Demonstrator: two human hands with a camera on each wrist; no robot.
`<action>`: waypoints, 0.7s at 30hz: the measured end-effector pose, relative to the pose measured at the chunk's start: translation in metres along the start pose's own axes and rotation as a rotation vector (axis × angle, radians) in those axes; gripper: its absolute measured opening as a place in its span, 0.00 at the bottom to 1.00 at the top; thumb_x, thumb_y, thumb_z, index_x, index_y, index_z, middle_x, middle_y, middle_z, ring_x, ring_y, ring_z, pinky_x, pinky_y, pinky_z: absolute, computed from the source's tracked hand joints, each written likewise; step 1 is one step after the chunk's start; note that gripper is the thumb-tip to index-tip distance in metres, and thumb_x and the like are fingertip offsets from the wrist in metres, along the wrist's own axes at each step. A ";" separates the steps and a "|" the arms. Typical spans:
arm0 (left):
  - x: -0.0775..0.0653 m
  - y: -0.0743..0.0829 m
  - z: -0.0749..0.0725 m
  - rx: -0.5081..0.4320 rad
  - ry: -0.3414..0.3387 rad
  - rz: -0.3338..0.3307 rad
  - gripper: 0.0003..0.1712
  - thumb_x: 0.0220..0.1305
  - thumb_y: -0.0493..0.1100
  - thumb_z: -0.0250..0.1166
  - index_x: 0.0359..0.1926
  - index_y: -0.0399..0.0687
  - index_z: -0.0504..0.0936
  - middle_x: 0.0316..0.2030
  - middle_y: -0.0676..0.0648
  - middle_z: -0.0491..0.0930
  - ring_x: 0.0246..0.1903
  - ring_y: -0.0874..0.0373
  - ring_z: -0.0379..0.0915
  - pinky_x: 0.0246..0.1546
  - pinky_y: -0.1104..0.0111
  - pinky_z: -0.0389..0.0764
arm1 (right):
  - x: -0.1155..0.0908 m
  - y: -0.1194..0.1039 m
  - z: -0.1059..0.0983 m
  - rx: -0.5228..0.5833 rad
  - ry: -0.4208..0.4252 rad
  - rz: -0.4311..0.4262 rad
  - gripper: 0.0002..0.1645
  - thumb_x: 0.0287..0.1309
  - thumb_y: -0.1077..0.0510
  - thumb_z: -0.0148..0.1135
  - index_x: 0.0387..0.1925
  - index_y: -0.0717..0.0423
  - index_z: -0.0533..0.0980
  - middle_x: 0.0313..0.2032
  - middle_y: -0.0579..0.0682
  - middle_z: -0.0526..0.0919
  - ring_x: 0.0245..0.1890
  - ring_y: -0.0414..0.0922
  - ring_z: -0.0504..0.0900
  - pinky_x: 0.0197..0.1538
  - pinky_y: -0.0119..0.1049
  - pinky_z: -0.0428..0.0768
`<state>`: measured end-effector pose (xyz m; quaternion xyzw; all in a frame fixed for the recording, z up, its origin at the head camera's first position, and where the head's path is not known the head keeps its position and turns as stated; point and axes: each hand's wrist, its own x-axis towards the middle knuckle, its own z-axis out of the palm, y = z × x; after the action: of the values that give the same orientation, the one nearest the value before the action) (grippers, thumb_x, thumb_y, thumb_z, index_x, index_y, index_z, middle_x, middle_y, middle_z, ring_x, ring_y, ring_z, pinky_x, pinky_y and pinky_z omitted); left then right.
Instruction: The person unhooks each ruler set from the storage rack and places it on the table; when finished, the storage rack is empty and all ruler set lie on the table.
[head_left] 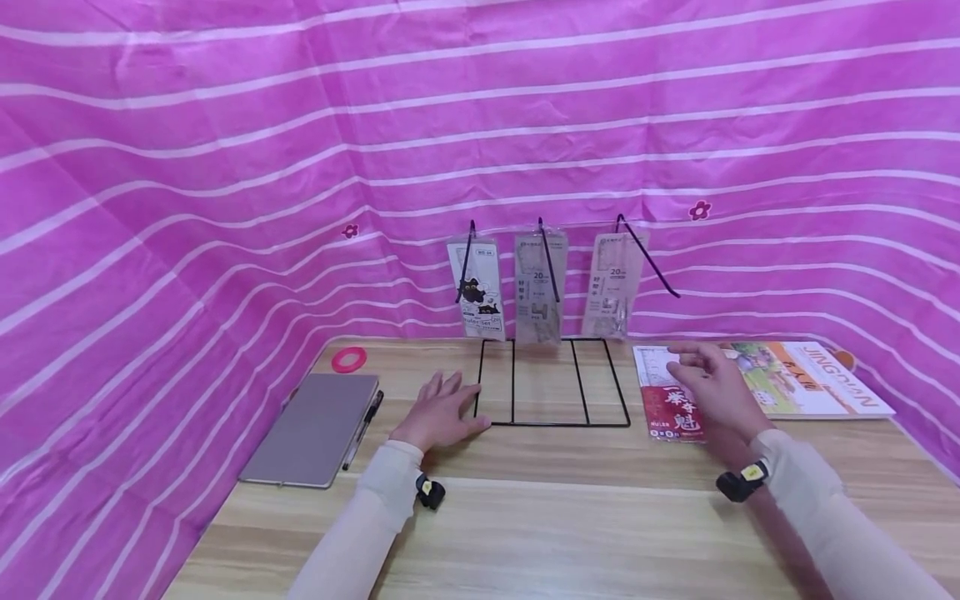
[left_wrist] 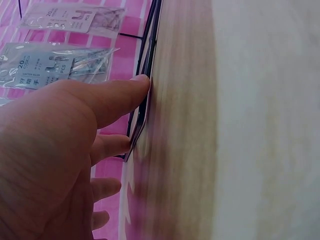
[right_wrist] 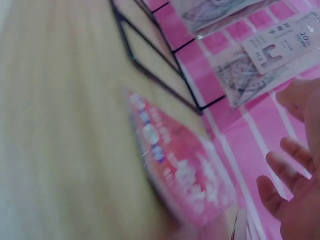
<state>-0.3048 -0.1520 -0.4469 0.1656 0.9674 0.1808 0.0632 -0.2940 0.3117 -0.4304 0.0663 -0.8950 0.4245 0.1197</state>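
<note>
My left hand (head_left: 437, 415) rests at the left front corner of a black wire display rack (head_left: 555, 425), fingers spread. In the left wrist view its thumb (left_wrist: 122, 96) touches the base wire. My right hand (head_left: 716, 390) hovers over a red and white ruler-set packet (head_left: 667, 408) lying beside the rack, with loosely bent fingers and nothing held. The right wrist view shows the packet (right_wrist: 185, 170) below that hand. Three bagged ruler sets hang from the rack's hooks: a white one with black cartoon cats (head_left: 480, 287), a grey one (head_left: 538, 283) and a pinkish one (head_left: 611, 283).
A picture-covered book (head_left: 817, 383) lies beyond my right hand. To the left are a grey notebook (head_left: 311, 429), a black pen (head_left: 363, 429) and a pink ring-shaped roll (head_left: 348, 359). Pink striped cloth (head_left: 225, 167) hangs behind and beside the wooden table (head_left: 555, 525).
</note>
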 end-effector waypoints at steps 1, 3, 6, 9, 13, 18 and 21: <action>0.000 0.000 0.000 0.003 0.001 0.001 0.44 0.69 0.70 0.63 0.80 0.61 0.66 0.84 0.41 0.49 0.84 0.33 0.33 0.83 0.39 0.39 | 0.002 -0.003 0.000 0.026 0.007 -0.005 0.30 0.77 0.43 0.59 0.69 0.55 0.73 0.62 0.62 0.79 0.56 0.39 0.78 0.50 0.20 0.76; 0.001 -0.001 0.000 0.005 0.004 0.002 0.44 0.69 0.70 0.63 0.80 0.61 0.66 0.84 0.41 0.49 0.84 0.33 0.34 0.83 0.39 0.39 | 0.009 -0.009 0.001 0.075 0.018 -0.021 0.30 0.77 0.42 0.59 0.70 0.55 0.72 0.65 0.61 0.78 0.56 0.32 0.76 0.51 0.17 0.75; 0.002 -0.002 0.002 0.003 0.010 0.003 0.44 0.69 0.70 0.63 0.79 0.61 0.67 0.84 0.40 0.50 0.84 0.33 0.34 0.83 0.38 0.39 | 0.022 -0.018 0.005 0.138 0.033 -0.036 0.33 0.76 0.43 0.61 0.72 0.54 0.71 0.69 0.61 0.75 0.58 0.29 0.76 0.52 0.16 0.77; 0.002 -0.002 0.002 -0.003 0.014 0.002 0.44 0.69 0.70 0.63 0.79 0.61 0.67 0.84 0.40 0.51 0.84 0.33 0.34 0.83 0.38 0.39 | 0.036 -0.027 0.008 0.165 0.046 -0.042 0.33 0.76 0.47 0.62 0.74 0.55 0.70 0.72 0.61 0.73 0.64 0.44 0.79 0.54 0.19 0.78; 0.000 0.000 0.002 -0.006 0.010 -0.001 0.44 0.69 0.70 0.63 0.79 0.62 0.67 0.84 0.41 0.50 0.84 0.33 0.34 0.82 0.38 0.38 | 0.054 -0.036 0.014 0.176 0.060 -0.065 0.30 0.75 0.51 0.63 0.72 0.58 0.71 0.72 0.61 0.73 0.69 0.61 0.76 0.54 0.23 0.79; 0.000 0.001 0.002 -0.004 0.005 -0.011 0.43 0.69 0.70 0.63 0.79 0.62 0.67 0.84 0.41 0.50 0.84 0.34 0.33 0.82 0.37 0.34 | 0.070 -0.047 0.017 0.199 0.074 -0.086 0.27 0.74 0.55 0.65 0.68 0.60 0.74 0.71 0.61 0.73 0.69 0.60 0.75 0.60 0.31 0.80; 0.000 0.001 0.002 0.006 0.008 -0.017 0.43 0.69 0.70 0.63 0.79 0.62 0.67 0.84 0.41 0.50 0.84 0.34 0.33 0.82 0.37 0.34 | 0.078 -0.053 0.019 0.192 0.062 -0.095 0.28 0.72 0.54 0.67 0.68 0.59 0.75 0.74 0.59 0.70 0.71 0.61 0.73 0.66 0.41 0.80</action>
<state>-0.3042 -0.1499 -0.4483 0.1570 0.9696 0.1778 0.0602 -0.3605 0.2622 -0.3815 0.1065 -0.8419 0.5041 0.1604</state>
